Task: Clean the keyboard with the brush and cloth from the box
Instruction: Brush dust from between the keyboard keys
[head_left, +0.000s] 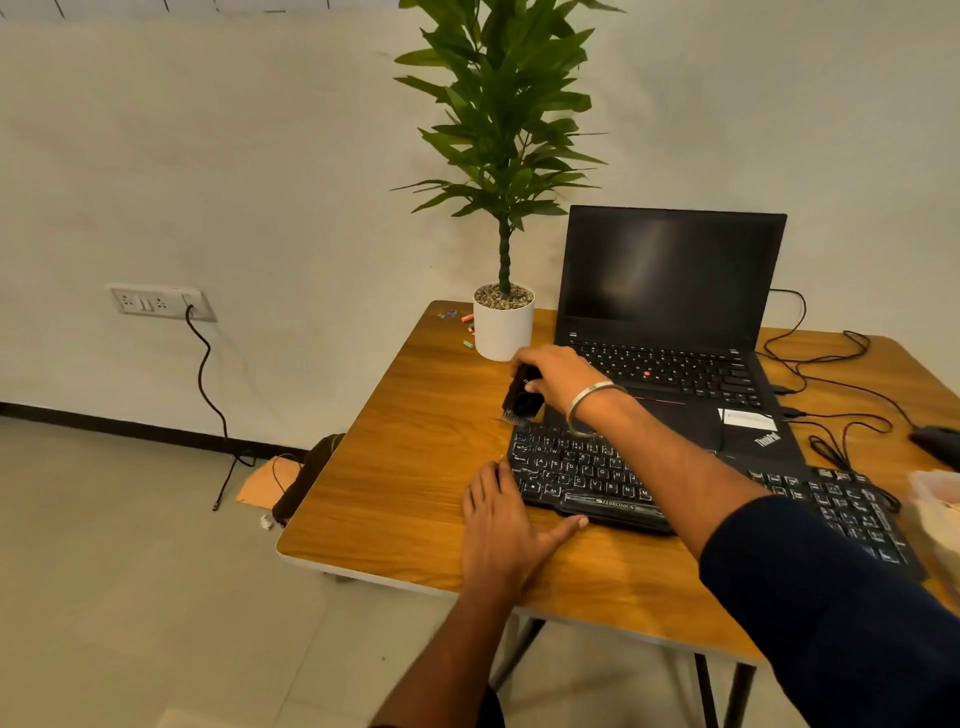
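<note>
Wooden table (395, 499) bears keyboard (582, 475); laptop (670, 332); potted plant (503, 325); mouse (940, 441).

Black keyboard (597, 478) with white key legends, lying flat and slantwise on the wooden bench (395, 467), far edge just before a laptop. Small black brush (521, 397), held tilted, bristles down at the keyboard's far left corner.

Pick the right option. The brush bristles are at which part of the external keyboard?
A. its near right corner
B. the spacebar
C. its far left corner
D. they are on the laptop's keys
C: the right hand holds the brush with its bristles down at the far left corner of the keyboard, while the left hand steadies its left end.
</note>
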